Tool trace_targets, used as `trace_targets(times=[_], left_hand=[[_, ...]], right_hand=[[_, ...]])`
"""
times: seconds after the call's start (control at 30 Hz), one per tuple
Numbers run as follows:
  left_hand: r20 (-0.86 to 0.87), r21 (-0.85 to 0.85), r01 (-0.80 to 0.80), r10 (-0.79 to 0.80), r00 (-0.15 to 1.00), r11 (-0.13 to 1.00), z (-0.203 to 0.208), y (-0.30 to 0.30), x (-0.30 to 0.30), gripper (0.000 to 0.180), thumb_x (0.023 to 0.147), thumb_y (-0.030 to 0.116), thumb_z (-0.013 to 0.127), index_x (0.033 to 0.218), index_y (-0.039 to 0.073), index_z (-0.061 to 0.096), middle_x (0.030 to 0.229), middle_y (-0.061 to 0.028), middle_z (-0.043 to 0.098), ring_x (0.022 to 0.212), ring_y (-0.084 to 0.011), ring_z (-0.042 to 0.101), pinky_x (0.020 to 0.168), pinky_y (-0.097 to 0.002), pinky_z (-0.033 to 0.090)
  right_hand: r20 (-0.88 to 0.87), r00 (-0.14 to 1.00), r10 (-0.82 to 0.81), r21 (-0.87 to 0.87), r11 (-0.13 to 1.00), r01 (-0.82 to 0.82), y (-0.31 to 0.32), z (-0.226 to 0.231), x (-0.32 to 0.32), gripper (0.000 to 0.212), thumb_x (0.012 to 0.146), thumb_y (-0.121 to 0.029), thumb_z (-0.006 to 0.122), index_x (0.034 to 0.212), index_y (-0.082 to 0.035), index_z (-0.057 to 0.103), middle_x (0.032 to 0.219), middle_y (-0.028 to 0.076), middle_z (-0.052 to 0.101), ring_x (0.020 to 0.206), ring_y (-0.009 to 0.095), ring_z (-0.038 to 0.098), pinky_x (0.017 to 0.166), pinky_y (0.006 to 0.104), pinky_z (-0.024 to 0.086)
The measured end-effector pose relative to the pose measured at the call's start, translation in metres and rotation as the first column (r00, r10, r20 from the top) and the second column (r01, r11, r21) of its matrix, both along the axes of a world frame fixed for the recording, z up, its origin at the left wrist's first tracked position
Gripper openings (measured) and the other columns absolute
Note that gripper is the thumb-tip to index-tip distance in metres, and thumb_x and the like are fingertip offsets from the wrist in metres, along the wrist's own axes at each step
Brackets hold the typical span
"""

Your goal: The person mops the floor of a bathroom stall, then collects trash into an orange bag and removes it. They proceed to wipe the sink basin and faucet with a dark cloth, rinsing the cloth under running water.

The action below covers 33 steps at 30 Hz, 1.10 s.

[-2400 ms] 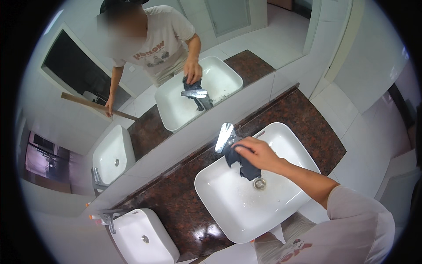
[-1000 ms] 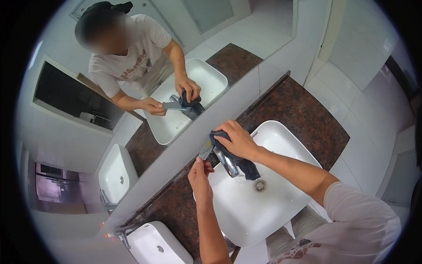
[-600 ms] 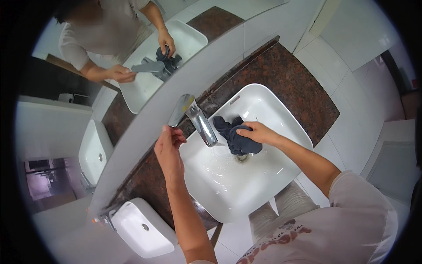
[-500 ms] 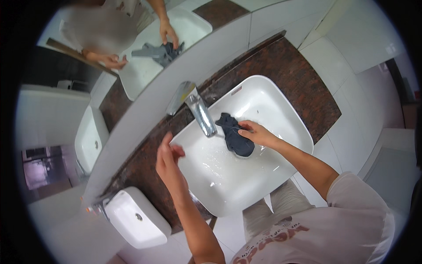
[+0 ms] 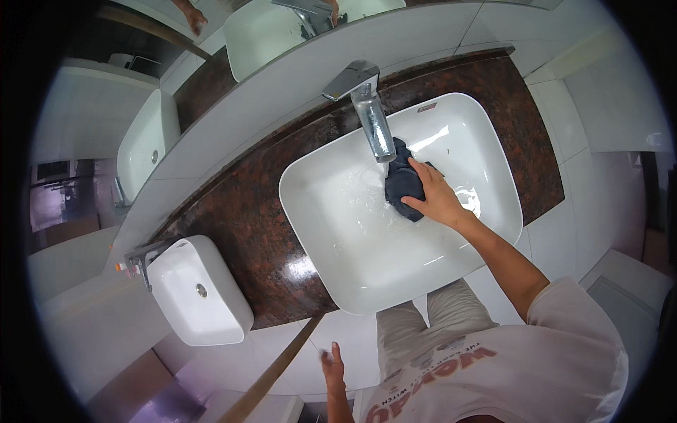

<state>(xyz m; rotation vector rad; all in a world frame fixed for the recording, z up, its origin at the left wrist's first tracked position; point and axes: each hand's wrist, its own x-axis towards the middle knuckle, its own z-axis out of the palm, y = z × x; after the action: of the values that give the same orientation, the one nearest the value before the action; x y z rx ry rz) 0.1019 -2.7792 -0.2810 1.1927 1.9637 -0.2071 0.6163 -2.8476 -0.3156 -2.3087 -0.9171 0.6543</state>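
- The tall chrome tap [image 5: 370, 116] leans out over the back of the white rectangular ceramic basin [image 5: 352, 247]; its spout hangs just above the dark blue cloth [image 5: 402, 185], crowding any pass from behind.
- The basin's left half and front lie open.
- The right hand [image 5: 436, 199] on the cloth fills the bowl's right middle.
- The speckled brown stone tabletop [image 5: 240, 218] offers a free strip between this basin and the second white basin [image 5: 197, 292] at left.
- The left hand [image 5: 333, 366] hangs low beside a wooden stick [image 5: 275, 374], seemingly clear of the tabletop's edge.
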Motion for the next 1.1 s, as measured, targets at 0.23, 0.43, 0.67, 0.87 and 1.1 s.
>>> trace_targets(times=[0.23,0.43,0.67,0.87,1.1], left_hand=[[0.661,0.54,-0.378,-0.101,0.744,0.752,-0.003,0.088,0.018,0.012,0.092,0.012,0.063,0.091,0.004,0.053,0.089,-0.0085,0.06,0.082,-0.0169,0.054,0.081,-0.0317,0.045],[0.642,0.465,-0.203,-0.17,0.748,0.862,0.041,0.121,-0.012,0.024,0.083,-0.001,0.061,0.068,0.006,0.044,0.069,-0.0033,0.054,0.066,-0.0126,0.05,0.064,-0.0272,0.042],[0.672,0.455,-0.093,-0.273,0.689,0.885,0.111,0.129,-0.047,0.023,0.078,-0.004,0.059,0.065,0.005,0.042,0.061,-0.0047,0.05,0.066,-0.0173,0.052,0.062,-0.0298,0.044],[0.649,0.423,-0.081,-0.24,0.722,0.902,0.117,0.135,-0.069,0.018,0.078,-0.001,0.063,0.068,0.002,0.049,0.067,-0.0063,0.057,0.07,-0.0169,0.054,0.069,-0.0317,0.048],[0.425,0.257,0.061,-0.169,0.889,0.965,0.007,0.132,-0.068,0.019,0.088,0.016,0.069,0.08,0.003,0.057,0.083,-0.0042,0.064,0.082,-0.0127,0.056,0.083,-0.0287,0.046]], right_hand=[[-0.022,0.999,-0.031,-0.062,0.998,0.03,0.006,-0.001,-0.016,0.074,0.083,-0.031,0.072,0.143,-0.011,0.034,0.132,0.021,0.045,0.119,0.041,0.05,0.098,0.0446,0.046],[-0.221,0.961,0.165,0.001,0.986,-0.169,-0.006,0.016,-0.067,0.06,0.083,-0.025,0.07,0.134,-0.008,0.043,0.118,0.021,0.055,0.104,0.037,0.06,0.088,0.0428,0.05],[-0.47,0.863,0.184,0.065,0.983,-0.174,0.012,0.054,-0.104,0.063,0.083,-0.027,0.074,0.132,-0.003,0.042,0.112,0.02,0.064,0.102,0.03,0.065,0.087,0.0372,0.051],[-0.739,0.532,0.414,0.262,0.904,-0.339,0.012,0.034,-0.131,0.059,0.088,-0.03,0.069,0.134,-0.007,0.041,0.137,0.019,0.049,0.128,0.03,0.047,0.105,0.0406,0.038],[0.176,0.563,0.808,0.027,0.568,-0.823,0.045,-0.047,-0.15,0.052,0.092,-0.036,0.058,0.138,-0.017,0.045,0.154,0.008,0.033,0.142,0.025,0.03,0.112,0.0503,0.021]])
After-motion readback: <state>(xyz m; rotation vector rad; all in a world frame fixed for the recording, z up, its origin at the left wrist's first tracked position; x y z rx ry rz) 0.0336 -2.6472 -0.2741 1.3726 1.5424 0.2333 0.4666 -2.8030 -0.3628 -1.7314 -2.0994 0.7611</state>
